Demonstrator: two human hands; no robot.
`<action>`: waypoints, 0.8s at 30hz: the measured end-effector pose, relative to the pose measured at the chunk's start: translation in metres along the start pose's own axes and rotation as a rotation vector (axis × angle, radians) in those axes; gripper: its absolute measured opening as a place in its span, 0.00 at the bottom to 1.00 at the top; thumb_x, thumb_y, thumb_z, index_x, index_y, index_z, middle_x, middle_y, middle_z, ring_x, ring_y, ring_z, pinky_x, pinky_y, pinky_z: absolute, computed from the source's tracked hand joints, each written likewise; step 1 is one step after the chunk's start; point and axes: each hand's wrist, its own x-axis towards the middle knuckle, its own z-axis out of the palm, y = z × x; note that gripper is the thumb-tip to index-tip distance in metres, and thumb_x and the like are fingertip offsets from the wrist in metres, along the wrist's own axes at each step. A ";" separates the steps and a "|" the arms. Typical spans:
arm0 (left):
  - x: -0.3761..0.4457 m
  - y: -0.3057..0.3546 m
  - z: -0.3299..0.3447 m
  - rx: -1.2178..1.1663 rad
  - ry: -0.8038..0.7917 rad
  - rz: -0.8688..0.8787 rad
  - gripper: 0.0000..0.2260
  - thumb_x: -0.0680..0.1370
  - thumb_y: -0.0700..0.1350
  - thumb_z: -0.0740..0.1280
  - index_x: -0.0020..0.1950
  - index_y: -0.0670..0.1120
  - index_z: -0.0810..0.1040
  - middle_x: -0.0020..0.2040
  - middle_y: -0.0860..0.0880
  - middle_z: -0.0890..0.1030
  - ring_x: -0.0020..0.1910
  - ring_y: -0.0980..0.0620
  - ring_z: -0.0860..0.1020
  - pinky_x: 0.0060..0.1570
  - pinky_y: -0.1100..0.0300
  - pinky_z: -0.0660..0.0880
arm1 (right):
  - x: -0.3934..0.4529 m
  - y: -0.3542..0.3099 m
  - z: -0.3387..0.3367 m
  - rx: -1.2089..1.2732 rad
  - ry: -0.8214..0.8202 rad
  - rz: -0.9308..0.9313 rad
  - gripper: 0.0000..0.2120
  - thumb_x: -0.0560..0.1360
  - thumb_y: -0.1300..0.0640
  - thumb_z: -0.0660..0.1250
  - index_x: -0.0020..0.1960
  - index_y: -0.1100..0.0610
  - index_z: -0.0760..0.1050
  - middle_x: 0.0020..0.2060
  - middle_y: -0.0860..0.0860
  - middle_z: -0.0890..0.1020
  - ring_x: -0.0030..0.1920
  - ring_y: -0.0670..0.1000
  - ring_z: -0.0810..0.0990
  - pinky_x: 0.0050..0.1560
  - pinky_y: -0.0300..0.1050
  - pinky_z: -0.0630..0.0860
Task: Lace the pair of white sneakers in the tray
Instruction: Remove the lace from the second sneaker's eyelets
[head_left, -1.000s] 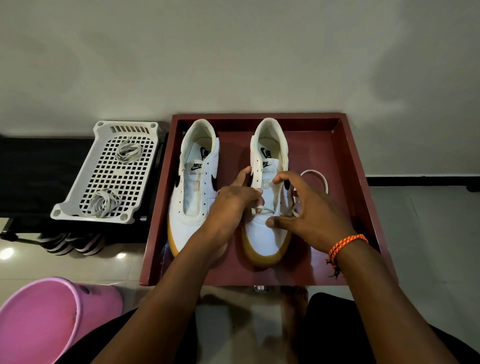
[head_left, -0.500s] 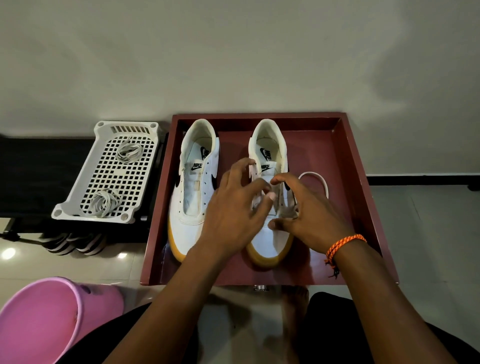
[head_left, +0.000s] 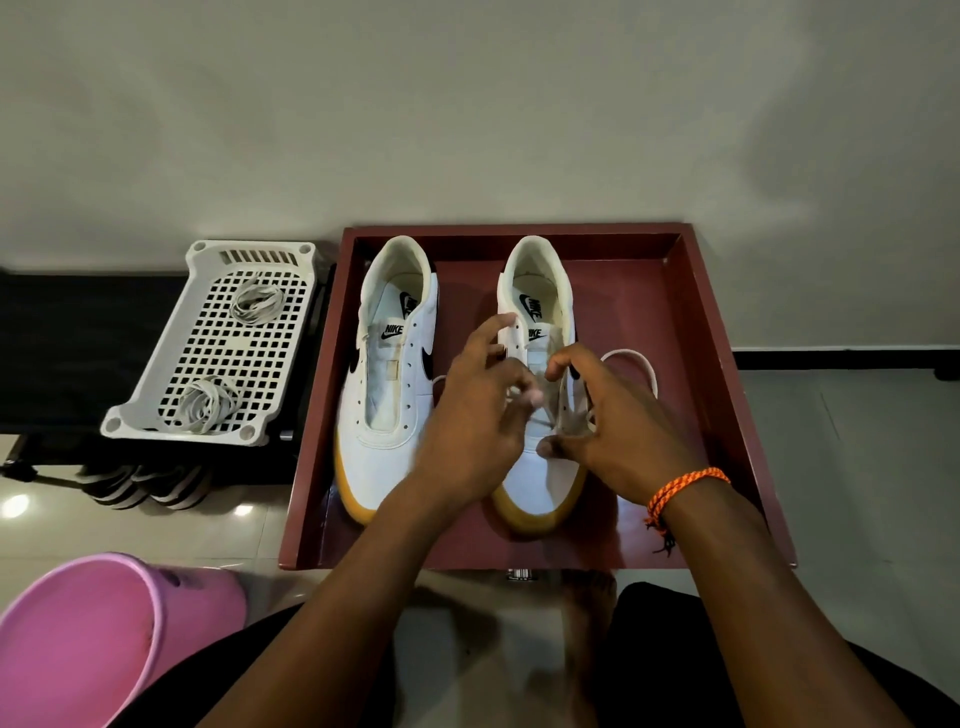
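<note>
**Q:** Head view looks straight down, so where are the sneakers, and why are both hands on only one?

**R:** Both stand side by side, toes near the person, in the dark red tray (head_left: 727, 415) on the floor. The left sneaker (head_left: 387, 395) has bare eyelets and no lace, so I judge it waits its turn. Work is on the right sneaker (head_left: 540, 467), where a white lace (head_left: 631, 364) already crosses the lowest eyelets and loops out to the right on the tray floor.

**Q:** How are the hands held?

**R:** The left hand (head_left: 478, 415) hovers over the tongue with fingers curled toward the lace; it is blurred, so I cannot tell whether its grip has closed on anything. The right hand (head_left: 618, 426) cups the sneaker's right side, thumb near the toe and fingers bent over the eyelet row. It probably steadies the sneaker, but whether it pinches the lace is hidden.

**Q:** And the rest?

**R:** To the left, a white basket (head_left: 208, 343) holds two coiled laces, likely spares. A pink bucket (head_left: 104, 634) sits at the near left.
</note>
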 end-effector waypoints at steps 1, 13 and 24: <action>0.002 -0.002 -0.003 -0.057 0.050 -0.008 0.02 0.84 0.44 0.69 0.52 0.47 0.79 0.79 0.51 0.69 0.69 0.55 0.75 0.59 0.47 0.80 | 0.000 0.000 0.000 -0.007 0.006 -0.001 0.31 0.67 0.50 0.83 0.59 0.39 0.66 0.41 0.39 0.74 0.37 0.44 0.76 0.39 0.51 0.79; -0.010 -0.001 0.002 0.294 -0.058 0.096 0.13 0.81 0.62 0.68 0.61 0.58 0.83 0.87 0.53 0.50 0.84 0.44 0.56 0.72 0.32 0.67 | 0.001 0.003 0.002 0.037 0.019 -0.089 0.26 0.72 0.54 0.80 0.61 0.40 0.68 0.41 0.37 0.74 0.39 0.43 0.78 0.39 0.50 0.80; 0.002 0.004 -0.003 -0.199 0.124 -0.083 0.01 0.81 0.47 0.73 0.52 0.52 0.84 0.76 0.57 0.72 0.71 0.57 0.75 0.63 0.52 0.78 | 0.001 0.001 0.000 0.026 0.011 -0.057 0.30 0.68 0.52 0.84 0.61 0.40 0.69 0.42 0.35 0.72 0.41 0.41 0.75 0.40 0.48 0.77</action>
